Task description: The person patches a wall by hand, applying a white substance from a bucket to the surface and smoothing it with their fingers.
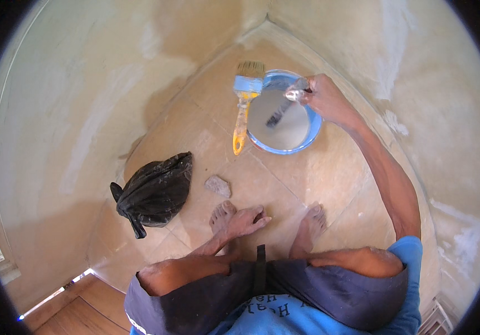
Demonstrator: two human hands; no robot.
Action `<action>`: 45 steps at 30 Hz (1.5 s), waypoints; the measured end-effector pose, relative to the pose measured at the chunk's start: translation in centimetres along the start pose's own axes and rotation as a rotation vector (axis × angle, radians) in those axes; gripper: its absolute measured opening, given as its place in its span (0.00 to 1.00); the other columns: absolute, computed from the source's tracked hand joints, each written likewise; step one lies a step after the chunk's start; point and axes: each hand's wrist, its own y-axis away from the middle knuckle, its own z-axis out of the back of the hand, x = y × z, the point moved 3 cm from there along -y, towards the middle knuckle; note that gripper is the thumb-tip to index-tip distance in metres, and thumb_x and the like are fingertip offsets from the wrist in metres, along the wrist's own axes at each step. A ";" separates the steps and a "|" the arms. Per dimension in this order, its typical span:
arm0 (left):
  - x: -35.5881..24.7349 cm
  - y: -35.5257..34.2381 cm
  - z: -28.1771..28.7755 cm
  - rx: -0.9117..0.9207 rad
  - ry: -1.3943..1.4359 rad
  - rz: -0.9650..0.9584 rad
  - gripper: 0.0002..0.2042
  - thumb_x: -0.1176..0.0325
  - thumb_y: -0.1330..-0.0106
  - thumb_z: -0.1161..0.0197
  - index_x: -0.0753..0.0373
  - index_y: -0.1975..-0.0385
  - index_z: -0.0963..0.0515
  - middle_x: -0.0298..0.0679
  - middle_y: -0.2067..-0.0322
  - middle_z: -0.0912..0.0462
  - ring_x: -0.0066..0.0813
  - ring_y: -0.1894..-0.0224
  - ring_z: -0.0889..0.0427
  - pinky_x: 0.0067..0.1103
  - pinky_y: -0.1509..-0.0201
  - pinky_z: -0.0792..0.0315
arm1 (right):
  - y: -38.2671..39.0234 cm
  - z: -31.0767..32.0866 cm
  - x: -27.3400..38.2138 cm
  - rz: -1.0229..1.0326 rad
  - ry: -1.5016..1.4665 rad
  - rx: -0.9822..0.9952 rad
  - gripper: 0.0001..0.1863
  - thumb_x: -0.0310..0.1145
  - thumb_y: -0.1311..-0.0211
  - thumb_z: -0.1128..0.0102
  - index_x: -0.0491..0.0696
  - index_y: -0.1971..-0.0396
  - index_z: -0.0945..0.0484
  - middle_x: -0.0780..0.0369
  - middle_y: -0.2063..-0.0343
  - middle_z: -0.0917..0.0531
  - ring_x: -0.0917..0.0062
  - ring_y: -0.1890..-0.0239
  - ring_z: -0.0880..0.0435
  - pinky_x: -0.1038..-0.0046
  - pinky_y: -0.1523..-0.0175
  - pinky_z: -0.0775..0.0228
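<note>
My right hand (328, 99) is closed around a paintbrush (278, 116) and reaches over a blue-rimmed bucket (288, 151). The brush slants down into the bucket, its dark bristles at the pale, milky liquid; the hand hides part of the handle. Beside the bucket's left rim is a wide, flat brush (241, 111) with a yellow handle and a blue band, its bristles pointing away from me. My left hand (248, 221) hangs in front of my left foot, its fingers loosely curled with a gap at the thumb and nothing in them.
A knotted black plastic bag (156, 192) lies on the tiled floor at the left. Between it and the bucket is a grey, stone-like lump (218, 186). Patchy plastered walls meet in a corner behind the bucket. A brown wooden surface (83, 312) shows at lower left.
</note>
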 end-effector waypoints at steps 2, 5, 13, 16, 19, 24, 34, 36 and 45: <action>0.3 -0.1 -0.1 0.013 -0.004 0.003 0.23 0.46 0.31 0.45 0.65 0.66 0.28 0.49 0.73 0.23 0.45 0.69 0.22 0.35 0.61 0.29 | -0.3 -0.1 0.4 0.080 0.090 -0.079 0.10 0.28 0.43 0.37 0.45 0.62 0.15 0.58 0.68 0.14 0.70 0.66 0.17 0.68 0.59 0.27; 0.0 0.0 0.0 0.011 -0.023 0.003 0.21 0.48 0.31 0.45 0.63 0.65 0.27 0.48 0.72 0.22 0.45 0.68 0.21 0.35 0.61 0.29 | -0.4 -0.6 0.6 0.254 0.444 -0.126 0.11 0.26 0.45 0.38 0.48 0.61 0.14 0.60 0.63 0.14 0.66 0.62 0.16 0.66 0.59 0.26; 0.1 0.1 0.0 -0.015 -0.005 -0.002 0.21 0.47 0.31 0.45 0.64 0.65 0.27 0.49 0.72 0.21 0.47 0.67 0.20 0.36 0.60 0.29 | 1.5 0.5 1.9 0.113 0.600 0.069 0.11 0.26 0.48 0.37 0.49 0.63 0.14 0.55 0.72 0.15 0.62 0.68 0.17 0.63 0.62 0.27; -0.1 0.0 0.1 -0.004 -0.024 -0.016 0.22 0.47 0.31 0.46 0.65 0.66 0.28 0.50 0.72 0.21 0.48 0.67 0.20 0.36 0.60 0.28 | 1.2 -0.1 0.1 0.068 0.334 0.163 0.10 0.28 0.48 0.35 0.49 0.64 0.14 0.53 0.76 0.17 0.60 0.71 0.18 0.63 0.63 0.28; -0.1 0.0 0.1 0.010 -0.037 0.006 0.20 0.49 0.31 0.44 0.64 0.66 0.26 0.48 0.71 0.21 0.46 0.66 0.20 0.35 0.60 0.28 | 0.9 -0.8 0.0 0.146 0.438 0.083 0.09 0.27 0.48 0.35 0.50 0.65 0.13 0.53 0.75 0.17 0.60 0.72 0.18 0.63 0.64 0.29; -0.6 0.1 0.3 0.014 0.004 -0.016 0.23 0.46 0.30 0.47 0.65 0.65 0.28 0.50 0.71 0.21 0.49 0.65 0.21 0.36 0.58 0.29 | -0.7 -0.8 0.0 0.191 0.518 -0.147 0.11 0.26 0.47 0.36 0.52 0.63 0.14 0.57 0.69 0.15 0.61 0.66 0.18 0.63 0.60 0.27; -0.2 0.1 0.1 -0.001 -0.044 -0.004 0.20 0.48 0.31 0.46 0.63 0.65 0.27 0.48 0.72 0.20 0.47 0.66 0.20 0.36 0.59 0.28 | 1.3 -1.0 1.0 0.067 0.364 0.027 0.14 0.22 0.51 0.38 0.49 0.63 0.15 0.58 0.63 0.14 0.61 0.62 0.17 0.64 0.55 0.26; -0.2 0.1 0.1 0.008 -0.029 0.017 0.20 0.48 0.31 0.46 0.63 0.65 0.27 0.48 0.72 0.20 0.47 0.66 0.19 0.36 0.59 0.28 | 1.9 -1.2 1.1 0.158 0.324 0.069 0.13 0.23 0.51 0.38 0.47 0.63 0.15 0.57 0.65 0.14 0.61 0.63 0.17 0.65 0.56 0.27; -0.2 0.1 0.2 -0.005 -0.064 -0.005 0.20 0.49 0.31 0.45 0.63 0.65 0.27 0.48 0.72 0.20 0.47 0.66 0.19 0.36 0.59 0.28 | 1.7 -1.6 0.2 0.188 0.178 0.096 0.14 0.30 0.47 0.38 0.45 0.60 0.15 0.51 0.67 0.15 0.58 0.66 0.16 0.63 0.57 0.26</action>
